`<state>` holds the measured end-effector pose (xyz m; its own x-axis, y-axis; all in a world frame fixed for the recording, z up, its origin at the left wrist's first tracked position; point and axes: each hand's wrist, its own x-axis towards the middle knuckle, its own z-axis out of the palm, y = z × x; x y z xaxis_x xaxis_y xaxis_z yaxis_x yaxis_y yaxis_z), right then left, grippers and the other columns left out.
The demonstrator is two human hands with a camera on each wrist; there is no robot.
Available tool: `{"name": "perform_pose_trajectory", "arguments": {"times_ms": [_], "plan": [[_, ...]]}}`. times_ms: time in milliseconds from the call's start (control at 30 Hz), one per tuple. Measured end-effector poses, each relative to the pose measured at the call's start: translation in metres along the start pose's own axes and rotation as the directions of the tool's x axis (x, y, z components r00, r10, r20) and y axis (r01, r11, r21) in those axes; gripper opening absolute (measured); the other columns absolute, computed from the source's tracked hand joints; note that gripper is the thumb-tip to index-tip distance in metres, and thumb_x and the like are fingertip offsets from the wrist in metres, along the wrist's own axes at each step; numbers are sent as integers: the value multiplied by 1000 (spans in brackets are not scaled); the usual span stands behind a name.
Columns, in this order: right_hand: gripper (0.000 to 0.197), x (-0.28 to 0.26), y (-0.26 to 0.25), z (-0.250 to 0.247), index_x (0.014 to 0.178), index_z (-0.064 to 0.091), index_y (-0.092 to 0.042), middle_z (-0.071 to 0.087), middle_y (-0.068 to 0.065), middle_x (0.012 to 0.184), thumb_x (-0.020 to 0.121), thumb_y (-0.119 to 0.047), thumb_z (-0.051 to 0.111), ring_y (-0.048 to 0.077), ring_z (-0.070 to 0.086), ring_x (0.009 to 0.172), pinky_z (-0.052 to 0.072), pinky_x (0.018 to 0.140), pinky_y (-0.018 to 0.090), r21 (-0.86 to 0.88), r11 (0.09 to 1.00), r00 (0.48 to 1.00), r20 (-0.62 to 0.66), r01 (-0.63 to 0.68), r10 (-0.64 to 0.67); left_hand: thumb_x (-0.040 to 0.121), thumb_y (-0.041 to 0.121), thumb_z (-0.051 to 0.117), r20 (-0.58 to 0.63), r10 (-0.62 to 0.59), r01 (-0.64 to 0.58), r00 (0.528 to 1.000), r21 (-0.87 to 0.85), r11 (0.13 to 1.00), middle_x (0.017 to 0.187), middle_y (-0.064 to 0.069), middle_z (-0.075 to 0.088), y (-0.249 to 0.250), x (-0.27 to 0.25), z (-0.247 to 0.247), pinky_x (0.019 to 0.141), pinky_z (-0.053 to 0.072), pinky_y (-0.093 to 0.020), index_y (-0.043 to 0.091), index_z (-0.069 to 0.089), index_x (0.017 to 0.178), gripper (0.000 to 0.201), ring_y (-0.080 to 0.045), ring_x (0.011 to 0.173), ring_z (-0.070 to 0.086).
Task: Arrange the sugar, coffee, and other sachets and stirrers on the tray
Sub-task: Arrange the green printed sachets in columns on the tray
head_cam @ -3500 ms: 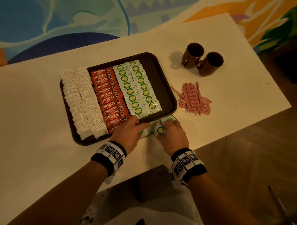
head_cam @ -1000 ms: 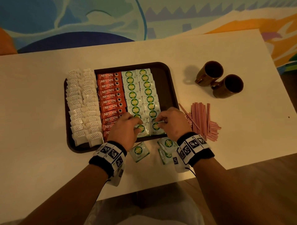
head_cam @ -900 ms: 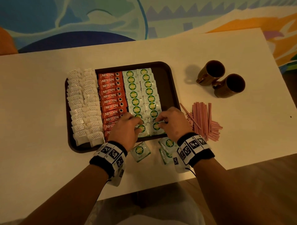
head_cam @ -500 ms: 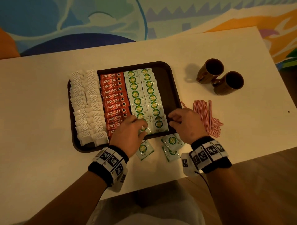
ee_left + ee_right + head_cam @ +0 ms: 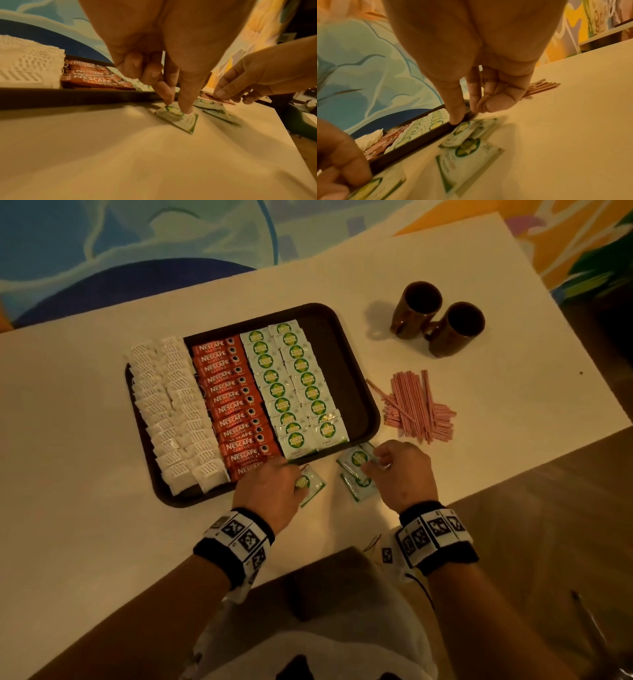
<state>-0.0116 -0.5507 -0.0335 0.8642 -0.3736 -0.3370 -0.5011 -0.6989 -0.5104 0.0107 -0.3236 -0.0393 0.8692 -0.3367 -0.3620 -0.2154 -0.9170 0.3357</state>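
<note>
A dark brown tray holds columns of white sachets, red Nescafe sachets and green-logo sachets. Three loose green sachets lie on the table in front of it. My left hand pinches the leftmost one between thumb and forefinger, and one edge of that sachet is raised. My right hand has thumb and curled fingers on the far edge of the upper right sachet. Another sachet lies just below it. Pink stirrers are piled right of the tray.
Two brown mugs stand at the back right of the white table. The tray's right strip is bare. The table's front edge runs just below my wrists, with wooden floor beyond it.
Both hands have drawn back from the front row of green sachets on the tray to the loose sachets on the table. The front tray row now lies uncovered.
</note>
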Motion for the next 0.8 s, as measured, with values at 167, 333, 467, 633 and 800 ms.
{"name": "perform_pose_trajectory", "arguments": {"times_ms": [167,333,467,633,800], "plan": [[41,-10,-3,21,122,68,-12,53,11,119,86,-28,79,32,58,105,48,90,35,-47,998,999,-31,-35,33,90,48,65,-22,-31,33,999,67,997,115,-1,61,-1,-12,8,74,52,-34,20,69,110,34,-21,101,62],[33,-17,-1,32,114,68,-13,50,10,120,85,-23,80,34,56,110,51,97,43,-38,998,998,-46,-47,45,89,42,70,3,-35,35,999,14,999,116,-2,59,-1,-15,9,76,51,-35,18,66,111,33,-23,103,61],[30,-20,-1,31,107,65,-15,54,8,112,82,-19,81,32,55,106,50,90,39,-10,999,999,-29,-41,41,82,33,79,2,-31,31,1000,-110,993,111,2,55,-2,-16,7,76,54,-38,24,58,102,30,-22,96,61],[18,-21,-1,20,102,63,-20,67,2,103,89,-14,74,19,60,91,41,64,19,88,995,998,27,-54,52,84,26,77,9,-26,27,1000,-284,958,96,9,59,-10,-17,5,73,54,-37,31,57,90,21,-17,86,61],[15,-17,-9,-7,93,66,-27,67,-10,89,90,-17,76,3,59,77,36,57,6,150,989,999,42,-2,-5,84,21,80,-29,-66,44,997,-491,870,80,19,65,-21,-9,-16,70,51,-27,32,65,88,19,1,76,62]]}}
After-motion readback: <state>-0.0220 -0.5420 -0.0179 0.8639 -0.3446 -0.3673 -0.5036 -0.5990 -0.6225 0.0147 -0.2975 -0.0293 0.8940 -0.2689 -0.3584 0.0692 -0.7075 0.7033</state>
